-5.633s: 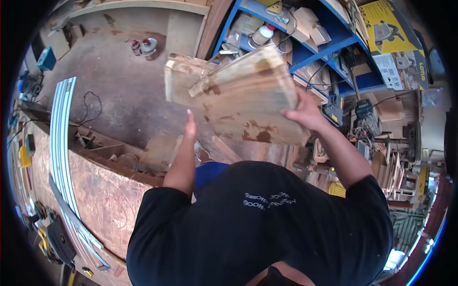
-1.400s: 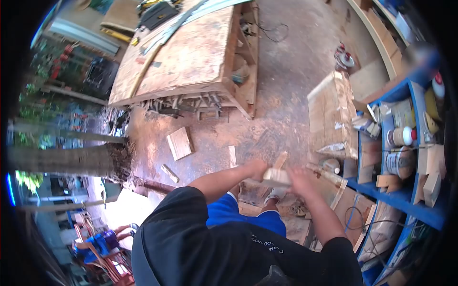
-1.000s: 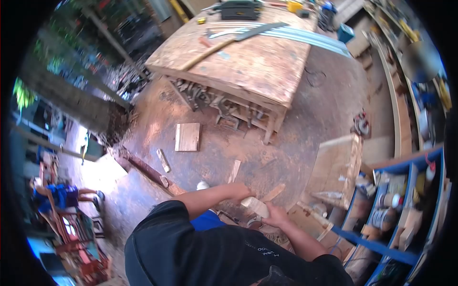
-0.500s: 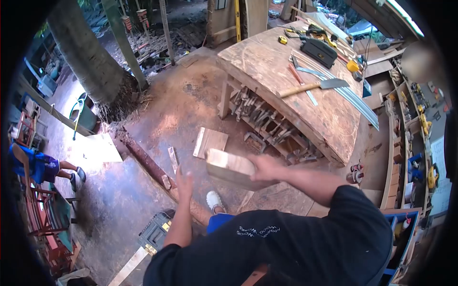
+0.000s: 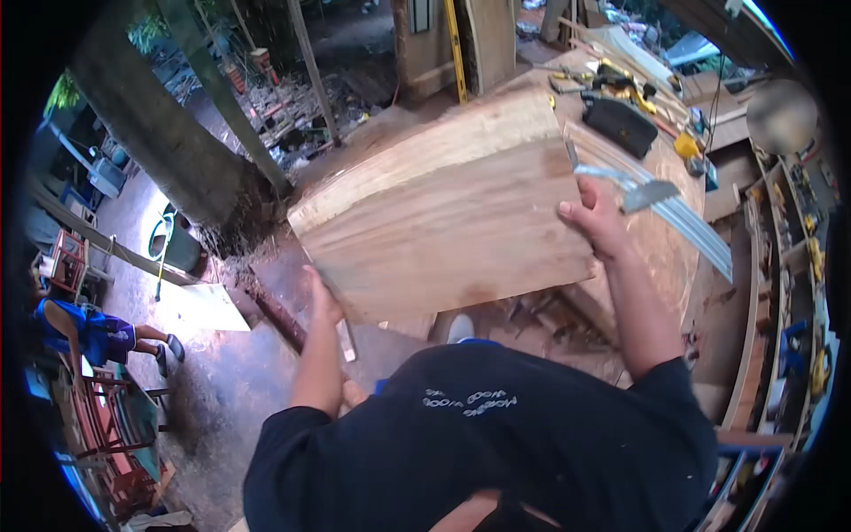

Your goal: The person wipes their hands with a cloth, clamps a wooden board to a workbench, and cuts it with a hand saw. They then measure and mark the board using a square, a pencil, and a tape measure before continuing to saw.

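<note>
A wide wooden board with a paler strip along its far edge is held up in front of me, its broad face toward the camera. My right hand grips the right edge, thumb on the face and the other fingers mostly behind. At the lower left corner, my left hand is closed on the edge; some of its fingers are hidden by the board. Behind the board's right end, a cleaver-like blade lies across metal strips on the workbench.
A black case and yellow tools sit at the bench's far end. Shelves of tools line the right side. A tree trunk and a green bucket stand on the left, where a person in blue is near red chairs.
The board has been raised and turned from edge-on to face-on, now covering part of the bench. My left hand has gone from free to holding its left edge; my right hand still holds it.
</note>
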{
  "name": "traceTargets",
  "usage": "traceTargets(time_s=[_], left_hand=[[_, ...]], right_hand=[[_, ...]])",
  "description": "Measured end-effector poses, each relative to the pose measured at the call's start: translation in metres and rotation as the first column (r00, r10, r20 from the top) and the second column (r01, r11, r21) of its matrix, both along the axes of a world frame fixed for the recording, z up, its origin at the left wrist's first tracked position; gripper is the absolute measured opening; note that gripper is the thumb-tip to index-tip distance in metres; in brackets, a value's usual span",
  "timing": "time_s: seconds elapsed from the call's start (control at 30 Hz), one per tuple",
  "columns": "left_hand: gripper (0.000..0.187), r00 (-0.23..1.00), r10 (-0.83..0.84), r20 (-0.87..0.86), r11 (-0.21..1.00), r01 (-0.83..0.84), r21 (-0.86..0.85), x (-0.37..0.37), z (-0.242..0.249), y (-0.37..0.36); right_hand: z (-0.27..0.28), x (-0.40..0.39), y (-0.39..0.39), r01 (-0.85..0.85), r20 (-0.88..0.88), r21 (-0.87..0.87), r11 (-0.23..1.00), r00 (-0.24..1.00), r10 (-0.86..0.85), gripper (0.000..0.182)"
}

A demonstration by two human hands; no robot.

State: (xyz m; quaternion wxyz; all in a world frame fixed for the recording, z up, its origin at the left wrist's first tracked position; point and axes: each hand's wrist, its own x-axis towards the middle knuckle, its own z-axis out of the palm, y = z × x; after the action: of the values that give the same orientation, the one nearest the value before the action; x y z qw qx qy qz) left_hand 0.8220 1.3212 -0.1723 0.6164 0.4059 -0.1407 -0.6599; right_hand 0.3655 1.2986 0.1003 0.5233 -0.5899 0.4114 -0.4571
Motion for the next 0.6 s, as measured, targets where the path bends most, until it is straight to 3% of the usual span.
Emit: traceTargets(time_s=[0.03, 0.1, 0.13, 0.17, 0.23, 0.4, 0.53, 0.6], left_hand=[[0.097, 0.998, -0.04, 0.051, 0.998, 0.043, -0.049, -0.001, 0.025, -0.026], [0.098, 0.97, -0.112, 0.214, 0.992, 0.12, -0.025, 0.014, 0.055, -0.068], [0.099, 0.942, -0.138, 0.307, 0.99, 0.139, 0.018, 0.02, 0.067, -0.095], [0.099, 0.939, -0.144, 0.314, 0.989, 0.141, 0.031, 0.019, 0.088, -0.114], [0.097, 0.861, -0.323, 0.392, 0.932, 0.218, 0.29, 0.014, 0.133, -0.157], [0.096, 0.74, -0.511, 0.437, 0.854, 0.378, 0.358, 0.02, 0.125, -0.277], [0.097, 0.643, -0.668, 0.375, 0.744, 0.555, 0.373, 0.023, 0.086, -0.389], [0.097, 0.544, -0.78, 0.311, 0.626, 0.685, 0.373, 0.03, 0.066, -0.447]], right_hand=[[-0.012, -0.015, -0.028, -0.011, -0.002, -0.013, 1.0, 1.0, 0.011, 0.069], [-0.067, -0.043, -0.076, 0.161, 0.15, 0.129, 0.979, 0.972, -0.179, 0.067], [-0.115, -0.063, -0.111, 0.277, 0.094, 0.082, 0.957, 0.954, -0.284, 0.06], [-0.122, -0.061, -0.115, 0.278, 0.098, 0.096, 0.956, 0.953, -0.287, 0.06], [-0.129, -0.048, -0.122, 0.249, 0.323, 0.408, 0.878, 0.86, -0.394, 0.052], [-0.166, -0.037, -0.155, 0.3, 0.345, 0.547, 0.782, 0.77, -0.537, 0.046], [-0.183, -0.009, -0.18, 0.437, 0.316, 0.606, 0.665, 0.635, -0.705, 0.046], [-0.193, 0.026, -0.179, 0.631, 0.144, 0.628, 0.456, 0.481, -0.865, 0.044]])
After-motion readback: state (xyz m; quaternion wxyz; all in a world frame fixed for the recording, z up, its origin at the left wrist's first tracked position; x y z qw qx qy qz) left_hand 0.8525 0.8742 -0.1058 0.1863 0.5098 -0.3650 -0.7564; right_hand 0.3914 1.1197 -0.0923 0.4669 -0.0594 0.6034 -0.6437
